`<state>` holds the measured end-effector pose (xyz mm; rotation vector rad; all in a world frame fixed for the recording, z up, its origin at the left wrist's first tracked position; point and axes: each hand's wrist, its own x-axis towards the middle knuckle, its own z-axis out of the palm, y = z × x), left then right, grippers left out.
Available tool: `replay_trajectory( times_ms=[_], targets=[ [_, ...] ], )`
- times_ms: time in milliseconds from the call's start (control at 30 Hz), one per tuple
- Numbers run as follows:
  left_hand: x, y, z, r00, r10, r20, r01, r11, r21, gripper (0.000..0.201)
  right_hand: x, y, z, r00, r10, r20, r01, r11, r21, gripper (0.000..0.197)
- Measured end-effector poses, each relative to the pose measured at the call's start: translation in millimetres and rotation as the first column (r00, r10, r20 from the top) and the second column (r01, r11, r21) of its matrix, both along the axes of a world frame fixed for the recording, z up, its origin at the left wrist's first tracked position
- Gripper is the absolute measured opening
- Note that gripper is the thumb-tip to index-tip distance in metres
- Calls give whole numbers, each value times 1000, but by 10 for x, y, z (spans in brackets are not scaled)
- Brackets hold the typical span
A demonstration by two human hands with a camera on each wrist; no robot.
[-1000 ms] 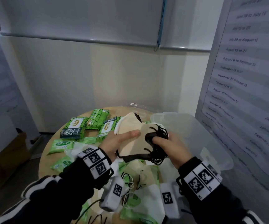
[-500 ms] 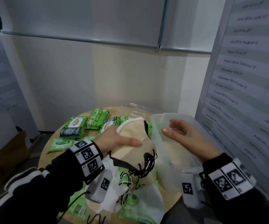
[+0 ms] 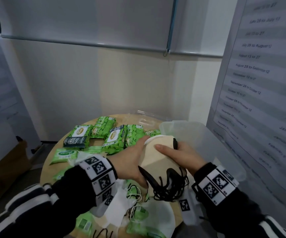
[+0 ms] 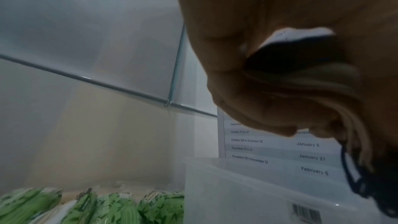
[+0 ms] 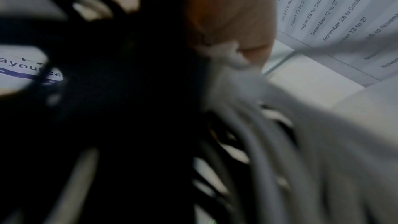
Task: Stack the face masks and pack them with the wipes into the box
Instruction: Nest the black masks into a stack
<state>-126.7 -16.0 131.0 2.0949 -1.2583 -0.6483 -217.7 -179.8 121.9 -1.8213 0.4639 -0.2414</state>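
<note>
Mask stack [image 3: 157, 155]: gripped between left hand [image 3: 132, 162] and right hand [image 3: 181, 155], the right having returned from the box [image 3: 207, 134] at 2 o'clock. Likely ready for packing. Wipes [image 3: 114, 134]: on bench [image 3: 52, 162], 11 o'clock. Loose masks [image 3: 121, 210]: 6 o'clock.

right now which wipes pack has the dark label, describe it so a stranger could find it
Start at the round wooden table and look to its far left edge, left of the clear box. Leftmost in the back row of green packs lies the wipes pack. Only it has a dark band printed "100%" across its near end.
</note>
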Motion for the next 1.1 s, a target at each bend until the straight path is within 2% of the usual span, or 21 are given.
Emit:
replay_trajectory(
  times_ms=[133, 267, 400, 467, 567, 667, 733, 767, 833, 933, 1000, 1100],
  targets=[
    [57, -66, -48, 994, 99, 53, -102, 993, 62, 95, 1, 1, -24, 1000, -8, 7, 8, 1000, -12, 31],
    [69, -88, -51, 997, 79, 17, -80, 995, 60, 66, 1, -19, -11, 1000, 11, 21, -14, 993, 114, 43],
    [34, -96, -27, 998, 58, -10, -57, 998, 40, 68, 63, -48, -90, 997, 80, -21, -74, 978, 193, 70],
    [11, -97, -21, 999, 41, 9, -41, 998, 57, 70, 69, -46, -113, 991, 118, -69, -101, 974, 205, 72],
    [1, -102, -16, 999, 22, 36, -24, 997, 76, 73, 40, -46, -103, 984, 168, -52, -154, 966, 210, 76],
    [-10, -90, 16, 1000, -15, 26, 13, 996, 84, 91, 15, -58, -84, 993, 119, -19, -113, 974, 196, 69],
    [-27, -68, 63, 997, -26, -69, 30, 998, 49, 104, 20, -74, -108, 998, 63, 16, -65, 982, 175, 70],
    [-47, -61, 93, 989, -16, -149, 18, 1000, 14, 103, 13, -65, -109, 998, 45, 37, -51, 984, 170, 75],
    [-63, -82, 99, 967, 23, -253, -38, 998, -56, 85, 26, -65, -138, 998, 1, 60, -11, 987, 163, 81],
    [-16, -148, 0, 966, 93, -241, -123, 986, -113, 52, 39, -15, -124, 998, 8, 55, -17, 985, 171, 74],
    [28, -176, -80, 943, 117, -313, -169, 975, -146, 39, 46, -15, -121, 999, 47, 3, -47, 961, 274, 77],
    [93, -206, -144, 860, 199, -470, -329, 920, -212, 31, -5, -21, -107, 991, 117, 59, -129, 814, 566, 60]
  ],
)
